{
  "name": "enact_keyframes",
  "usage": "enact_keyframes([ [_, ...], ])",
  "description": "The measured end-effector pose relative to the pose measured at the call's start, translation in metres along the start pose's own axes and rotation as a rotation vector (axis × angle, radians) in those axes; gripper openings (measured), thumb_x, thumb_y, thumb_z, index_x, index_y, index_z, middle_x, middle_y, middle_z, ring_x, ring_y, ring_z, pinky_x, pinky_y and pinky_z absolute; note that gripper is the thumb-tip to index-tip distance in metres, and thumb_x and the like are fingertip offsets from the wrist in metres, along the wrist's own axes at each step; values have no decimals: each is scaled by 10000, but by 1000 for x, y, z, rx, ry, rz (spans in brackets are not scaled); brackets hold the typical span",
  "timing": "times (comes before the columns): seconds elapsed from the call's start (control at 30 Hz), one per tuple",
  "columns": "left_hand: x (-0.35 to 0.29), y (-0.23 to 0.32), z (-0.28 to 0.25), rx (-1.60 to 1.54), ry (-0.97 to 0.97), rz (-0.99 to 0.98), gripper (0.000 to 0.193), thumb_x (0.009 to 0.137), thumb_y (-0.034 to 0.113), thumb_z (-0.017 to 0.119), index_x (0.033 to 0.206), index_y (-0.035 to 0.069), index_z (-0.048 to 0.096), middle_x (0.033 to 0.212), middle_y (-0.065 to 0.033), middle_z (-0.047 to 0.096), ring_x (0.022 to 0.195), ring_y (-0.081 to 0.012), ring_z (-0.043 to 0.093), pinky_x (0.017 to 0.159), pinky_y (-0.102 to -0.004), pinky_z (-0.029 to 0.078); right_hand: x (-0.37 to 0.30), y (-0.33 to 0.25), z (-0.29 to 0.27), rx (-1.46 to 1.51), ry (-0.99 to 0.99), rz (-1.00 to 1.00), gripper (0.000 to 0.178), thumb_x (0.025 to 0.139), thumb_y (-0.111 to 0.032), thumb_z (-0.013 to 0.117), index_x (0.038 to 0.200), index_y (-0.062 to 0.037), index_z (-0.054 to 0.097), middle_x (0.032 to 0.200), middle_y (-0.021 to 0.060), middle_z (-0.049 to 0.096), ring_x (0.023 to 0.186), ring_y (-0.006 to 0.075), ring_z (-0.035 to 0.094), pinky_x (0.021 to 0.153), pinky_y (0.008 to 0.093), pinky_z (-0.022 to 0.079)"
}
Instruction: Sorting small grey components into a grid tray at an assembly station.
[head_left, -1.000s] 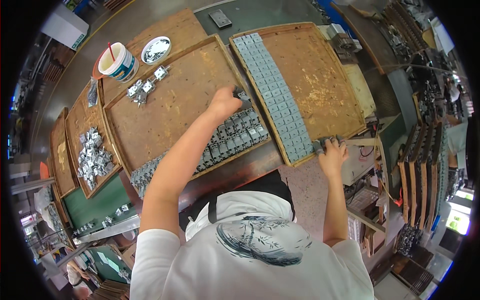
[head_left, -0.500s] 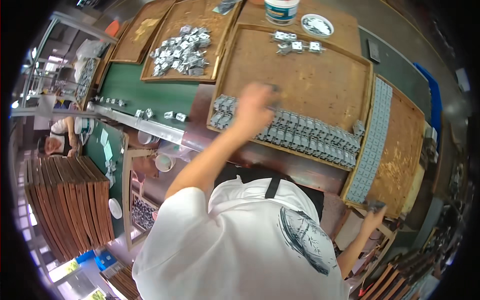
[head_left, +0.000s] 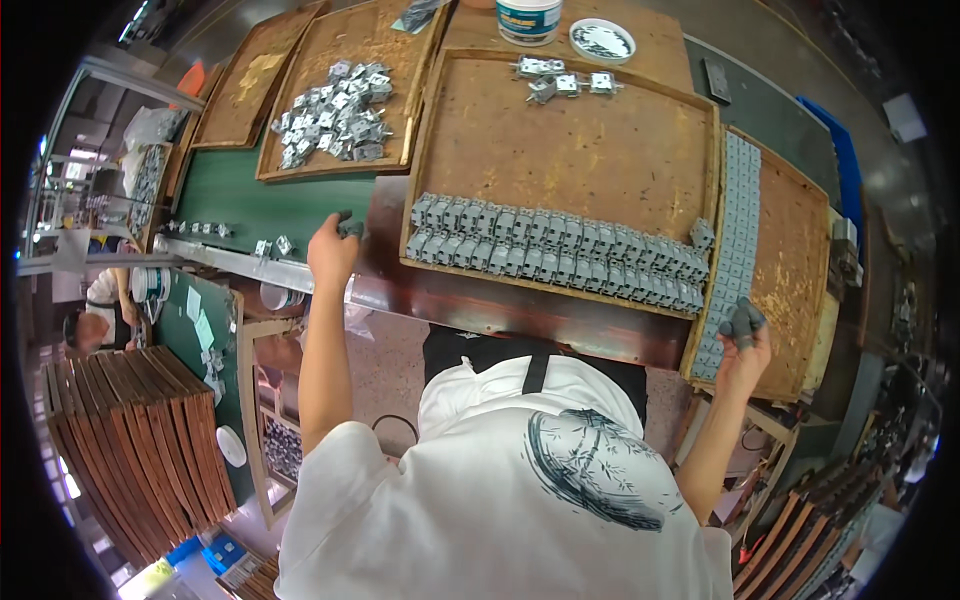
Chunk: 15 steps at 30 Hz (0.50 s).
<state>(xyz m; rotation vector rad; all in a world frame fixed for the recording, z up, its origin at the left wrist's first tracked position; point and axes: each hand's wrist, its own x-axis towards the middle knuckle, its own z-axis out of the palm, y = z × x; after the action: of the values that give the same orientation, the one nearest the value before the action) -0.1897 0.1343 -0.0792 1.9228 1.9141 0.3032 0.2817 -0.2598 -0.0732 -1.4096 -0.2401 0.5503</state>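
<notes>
My left hand is at the right end of the green belt, with dark covers on its fingertips. Its fingers are curled together, and what they may hold is hidden. Small silvery metal housings lie on the belt just left of it. Over the right tray, my right hand has its dark-covered fingers bunched at a strip of flat grey pieces. Whether a piece is between them cannot be made out. In the wooden tray between my hands, two rows of grey metal housings line the near edge.
A heap of loose housings fills part of a tray at the back left. A white bucket and a round lid with small pieces stand behind the middle tray. Stacked wooden trays rise at the left, near another person.
My left hand has left the rows of housings and moved left to the belt, covering where two housings lay. My right hand has moved up from the right tray's near edge onto the grey strip.
</notes>
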Motion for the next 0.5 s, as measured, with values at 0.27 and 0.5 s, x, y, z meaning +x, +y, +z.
enact_keyframes([
  [0.27, -104, 179, 17, -1369, -692, 288, 393, 819, -36, 689, 1205, -9, 619, 1129, -54, 655, 1074, -153, 599, 960, -304, 472, -48, -56, 138, -99, -371, 94, 320, 870, -56, 662, 1178, -4, 588, 913, 77, 666, 792, 210, 676, 688, 331, 572],
  [0.5, -151, 236, 35, -1440, -1010, 403, 451, 821, 25, 732, 1244, -17, 580, 1200, -71, 626, 1109, -186, 588, 950, -321, 476, -50, -76, 146, -800, -436, -625, 276, 796, -129, 759, 980, -4, 595, 848, 137, 630, 749, 337, 636, 633, 387, 507],
])
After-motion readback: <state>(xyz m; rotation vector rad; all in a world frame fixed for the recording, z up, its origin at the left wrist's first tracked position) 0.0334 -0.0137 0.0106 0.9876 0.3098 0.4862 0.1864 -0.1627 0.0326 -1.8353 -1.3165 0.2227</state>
